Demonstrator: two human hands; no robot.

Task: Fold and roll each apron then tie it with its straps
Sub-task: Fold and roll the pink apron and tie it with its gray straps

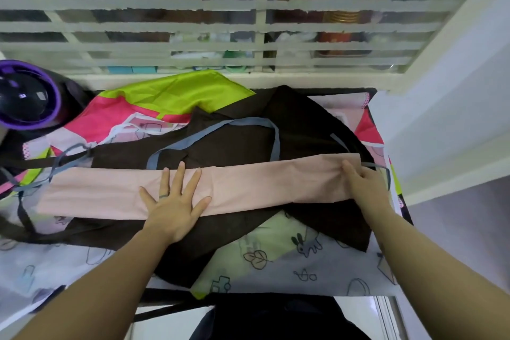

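We see the pink apron [248, 188] folded into one long narrow band that lies flat from left to right across the surface, on top of a dark brown apron [303, 124] spread beneath it. Our left hand [174, 201] rests palm down near the middle of the band. Its fingers [180, 174] are straight and spread wide, the tips reaching the band's far edge, while the heel of the hand sits on the near edge where pink meets brown. Our right hand [364, 182] is at the band's right end. Its fingers there are close together and curled over the far corner of that end, gripping the fabric; the thumb is hidden, so we cannot tell how it lies. A grey-blue strap [276, 143] loops over the brown apron just beyond the band. Another length of it shows past the right hand's knuckles, and more strap lies tangled at the band's left end. Both aprons lie on a patterned sheet [276, 262] that covers the surface. A bright green and pink cloth [171, 96] is bunched at the back left, beside a purple-rimmed black fan [27, 96], and a white window grille [193, 25] runs behind the surface.
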